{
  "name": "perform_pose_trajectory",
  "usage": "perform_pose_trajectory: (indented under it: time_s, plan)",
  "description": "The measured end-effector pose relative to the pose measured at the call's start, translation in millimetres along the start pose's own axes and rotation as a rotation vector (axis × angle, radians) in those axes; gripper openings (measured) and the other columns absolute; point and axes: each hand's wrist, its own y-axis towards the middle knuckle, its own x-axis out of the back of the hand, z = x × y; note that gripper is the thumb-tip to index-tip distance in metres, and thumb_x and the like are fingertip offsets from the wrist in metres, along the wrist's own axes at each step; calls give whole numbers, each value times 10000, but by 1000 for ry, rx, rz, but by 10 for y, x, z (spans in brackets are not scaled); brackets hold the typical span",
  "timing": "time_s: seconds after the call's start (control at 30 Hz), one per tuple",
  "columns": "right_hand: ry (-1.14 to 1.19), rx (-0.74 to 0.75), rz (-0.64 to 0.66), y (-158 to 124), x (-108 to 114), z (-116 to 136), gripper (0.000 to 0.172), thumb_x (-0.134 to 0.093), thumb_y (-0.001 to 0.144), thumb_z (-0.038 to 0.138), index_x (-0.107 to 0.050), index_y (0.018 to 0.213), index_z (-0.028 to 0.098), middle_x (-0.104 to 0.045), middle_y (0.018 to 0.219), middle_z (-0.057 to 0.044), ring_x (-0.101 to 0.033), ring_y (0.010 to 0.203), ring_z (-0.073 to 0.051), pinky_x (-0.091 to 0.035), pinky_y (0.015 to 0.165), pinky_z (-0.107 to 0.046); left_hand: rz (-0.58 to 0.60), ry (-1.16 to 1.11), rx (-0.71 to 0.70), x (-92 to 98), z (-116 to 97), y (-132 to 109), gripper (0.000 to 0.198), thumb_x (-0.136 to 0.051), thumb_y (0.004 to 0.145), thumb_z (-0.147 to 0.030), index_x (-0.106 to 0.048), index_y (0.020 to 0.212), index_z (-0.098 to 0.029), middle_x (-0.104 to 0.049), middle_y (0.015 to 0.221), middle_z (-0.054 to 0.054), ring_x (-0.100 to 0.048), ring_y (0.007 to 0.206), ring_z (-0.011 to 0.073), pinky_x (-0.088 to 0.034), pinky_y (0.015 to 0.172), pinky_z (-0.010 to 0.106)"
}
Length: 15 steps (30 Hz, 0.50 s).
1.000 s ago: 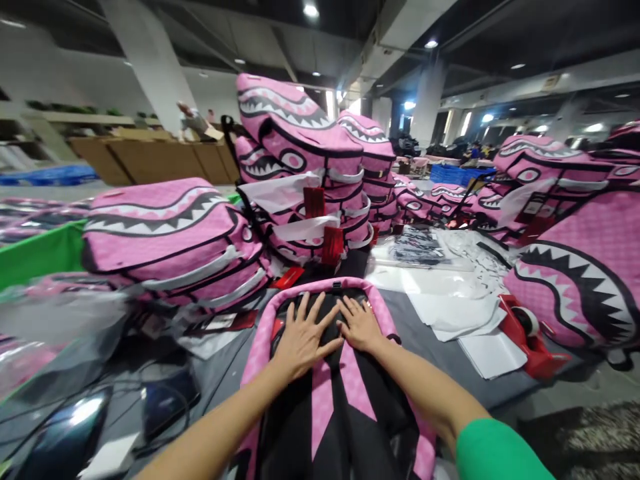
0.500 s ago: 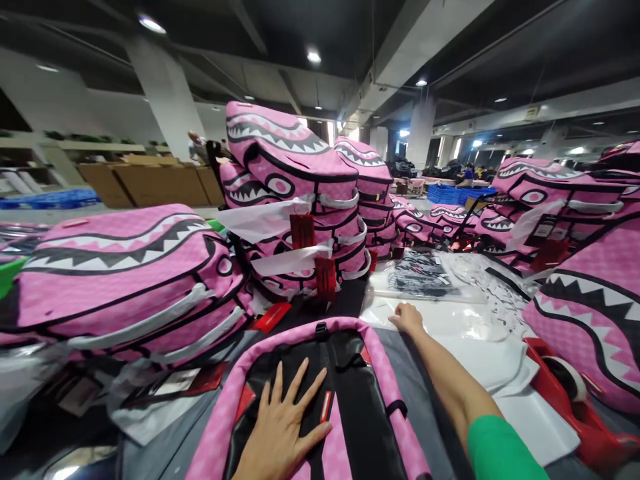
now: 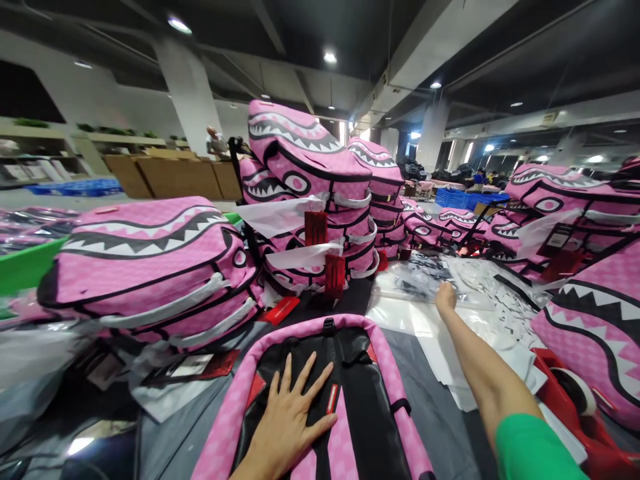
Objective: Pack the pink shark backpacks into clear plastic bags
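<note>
My left hand (image 3: pixel 296 417) lies flat with spread fingers on the black back panel of a pink backpack (image 3: pixel 375 324), which rests just in front of me. A small red and white label (image 3: pixel 333 399) sits beside its thumb. Further off to the right, my right hand (image 3: pixel 447 298) is closed over clear plastic bags (image 3: pixel 407 283). Its fingertips face away, so what they grip is hidden. White sheets (image 3: pixel 457 383) spread below the right forearm. Beyond the bags' near edge lies a dark-printed plastic packet (image 3: pixel 430 265).
Stacked pink shark-mouth backpacks (image 3: pixel 310 163) rise ahead, with another backpack (image 3: pixel 150 267) at left and one (image 3: pixel 595 327) at right. A red tape dispenser (image 3: pixel 565 407) stands near the right arm. Red tags (image 3: pixel 335 275) hang from the stack. Blue crates (image 3: pixel 463 199) stand farther back.
My right hand has moved forward and to the right across the plastic, and the white sheets beneath have shifted. My left hand stays on the backpack. The view has turned slightly left.
</note>
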Motion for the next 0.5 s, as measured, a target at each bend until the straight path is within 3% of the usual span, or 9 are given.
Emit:
perform_pose_trajectory:
  time_s: [0.13,0.23,0.4,0.5]
  plan:
    - [6,275,-14,-142,270,456,244,-462,1036,321,-635,914,200,-708,885,-76,-641,748,-181,-367,628,-257,-7,-35,11,3,-28,6,764,-477,850,-795,-288,1519,-479,-270,1678,1,-122,1523,512,-209,1144,758]
    - [27,474,-34,-448,463,885,202,-524,1016,313,-608,865,208,-707,876,-63,-655,762,-179,-339,606,-247,-18,-58,9,2,-42,11,758,-464,849,-805,-295,1516,-485,-283,1673,4,-120,1522,513,-189,1143,760]
    - [168,683,-127,-1299,838,1248,352,-334,1083,334,-576,860,210,-661,773,-41,-609,655,-154,-364,604,-241,-41,-120,-9,127,-88,40,766,-499,826,-811,-358,1503,-482,-300,1667,32,-113,1520,522,-130,1147,767]
    - [325,784,-147,-1837,914,1300,414,-305,1087,409,-573,834,220,-627,706,-17,-560,577,-143,-339,569,-246,-76,-203,23,312,-253,-29,779,-586,803,-762,-500,1472,-373,-336,1648,106,-80,1530,508,-45,1170,743]
